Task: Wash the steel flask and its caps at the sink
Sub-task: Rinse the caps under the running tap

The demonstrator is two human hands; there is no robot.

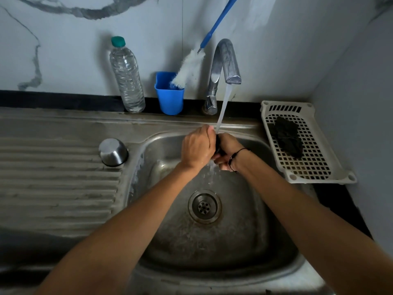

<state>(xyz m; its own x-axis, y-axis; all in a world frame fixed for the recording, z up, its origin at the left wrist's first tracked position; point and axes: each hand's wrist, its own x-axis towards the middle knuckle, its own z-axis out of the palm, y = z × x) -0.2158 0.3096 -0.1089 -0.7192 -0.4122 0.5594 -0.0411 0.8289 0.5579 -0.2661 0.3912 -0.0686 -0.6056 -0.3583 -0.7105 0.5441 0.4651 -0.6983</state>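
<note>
Small dark cap (218, 145) was gripped between left hand (196, 149) and right hand (228, 153), both curled round it, under the tap stream above the steel sink (265, 209). Steel cup-shaped cap (113, 152) was left inverted on the drainboard, well apart.

Behind your sink stand a clear water bottle (127, 75) and a blue cup (170, 96) holding a blue-handled bottle brush (192, 67). At right, a white perforated basket (302, 143) carries a dark scrubber (287, 137).
</note>
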